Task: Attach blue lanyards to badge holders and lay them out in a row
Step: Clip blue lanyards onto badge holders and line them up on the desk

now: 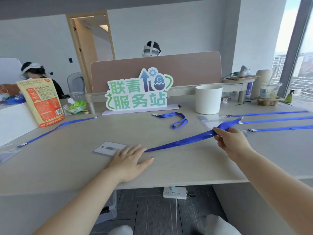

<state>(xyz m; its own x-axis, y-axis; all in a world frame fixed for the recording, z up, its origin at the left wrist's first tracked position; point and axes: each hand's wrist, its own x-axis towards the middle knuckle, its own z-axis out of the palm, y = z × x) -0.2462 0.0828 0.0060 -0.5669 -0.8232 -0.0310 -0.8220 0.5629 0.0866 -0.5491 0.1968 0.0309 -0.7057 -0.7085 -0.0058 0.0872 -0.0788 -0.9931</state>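
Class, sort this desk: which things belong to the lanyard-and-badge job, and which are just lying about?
Job: blue lanyard pinched in the right hand; badge holder by the left hand; three lanyards laid at right.
Lying about: white tub; snack bag; green sign; spray bottle.

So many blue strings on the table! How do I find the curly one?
Find the big green-and-white sign standing at the back of the table, then the white tub to its right. On the tabletop between them, a bit nearer, lies the blue lanyard. It alone bends into a loop; the other lanyards are stretched out straight.
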